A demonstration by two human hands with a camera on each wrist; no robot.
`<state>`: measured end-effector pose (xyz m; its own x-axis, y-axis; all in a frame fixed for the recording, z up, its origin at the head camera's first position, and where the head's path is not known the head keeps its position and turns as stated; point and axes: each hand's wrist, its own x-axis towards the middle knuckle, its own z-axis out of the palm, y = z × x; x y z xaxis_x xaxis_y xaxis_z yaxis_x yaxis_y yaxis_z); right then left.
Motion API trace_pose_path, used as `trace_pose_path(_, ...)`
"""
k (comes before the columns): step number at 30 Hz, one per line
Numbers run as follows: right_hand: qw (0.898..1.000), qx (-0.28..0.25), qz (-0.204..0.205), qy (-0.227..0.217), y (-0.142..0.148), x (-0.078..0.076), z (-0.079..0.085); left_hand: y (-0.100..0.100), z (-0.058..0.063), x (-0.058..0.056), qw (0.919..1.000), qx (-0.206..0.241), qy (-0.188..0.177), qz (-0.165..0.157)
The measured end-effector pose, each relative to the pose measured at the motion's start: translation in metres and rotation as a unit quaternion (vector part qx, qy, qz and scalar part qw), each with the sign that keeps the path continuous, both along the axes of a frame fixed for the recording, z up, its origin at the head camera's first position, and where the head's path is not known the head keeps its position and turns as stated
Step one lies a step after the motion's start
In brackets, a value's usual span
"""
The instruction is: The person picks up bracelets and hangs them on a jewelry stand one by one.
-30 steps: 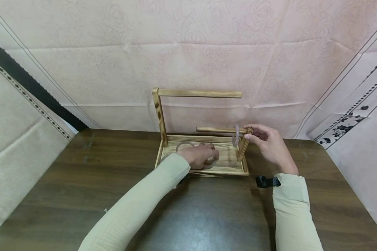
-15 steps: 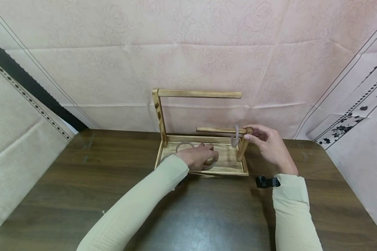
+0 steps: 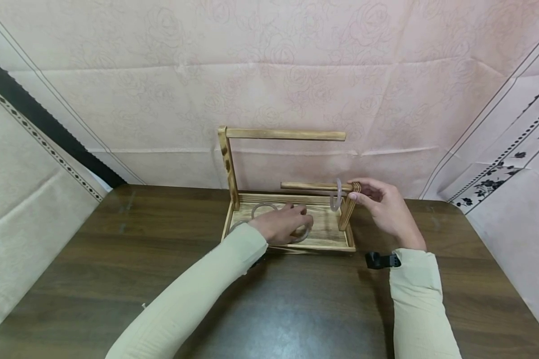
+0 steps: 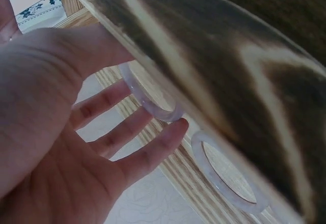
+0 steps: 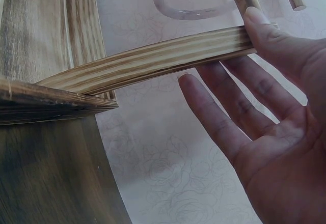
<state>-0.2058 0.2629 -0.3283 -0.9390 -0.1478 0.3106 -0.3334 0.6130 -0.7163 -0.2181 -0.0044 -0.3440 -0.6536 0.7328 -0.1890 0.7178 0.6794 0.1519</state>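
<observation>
Pale ring [image 4: 165, 115] pinched by left hand [image 3: 282, 223] inside tray [image 3: 314, 248]; post [image 3: 348, 214] gripped near its top by right hand [image 3: 388, 212]. For a clean lift, the ring should be raised straight up, neighbouring ring [image 4: 197, 150] left unbumped, post braced lightly.

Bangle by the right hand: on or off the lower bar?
On: the lower bar passes through the bangle, which hangs beside the right hand.
</observation>
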Motion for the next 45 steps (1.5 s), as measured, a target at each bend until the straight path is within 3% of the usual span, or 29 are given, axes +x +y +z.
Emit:
trace_pose_path(13, 1.000, 0.001, -0.002, 0.003, 0.0001, 0.0007, 0.0011, -0.0003, -0.0036, -0.0029, 0.9973, 0.016, 0.068, -0.021)
trace_pose_path(22, 1.000, 0.000, 0.000, 0.002, 0.0006, 0.0001, 0.0009, 0.0001, -0.0043, -0.0037, 0.9969, 0.034, 0.068, -0.019)
trace_pose_path(31, 1.000, -0.006, 0.003, 0.003, 0.0000, -0.0002, -0.0006, 0.0004, -0.0005, -0.0028, 0.9980, 0.054, 0.031, 0.014)
trace_pose_path(45, 1.000, -0.006, 0.004, 0.005, 0.0004, -0.0007, -0.0009, 0.0050, 0.0027, -0.0040, 0.9948, 0.080, 0.054, 0.033)
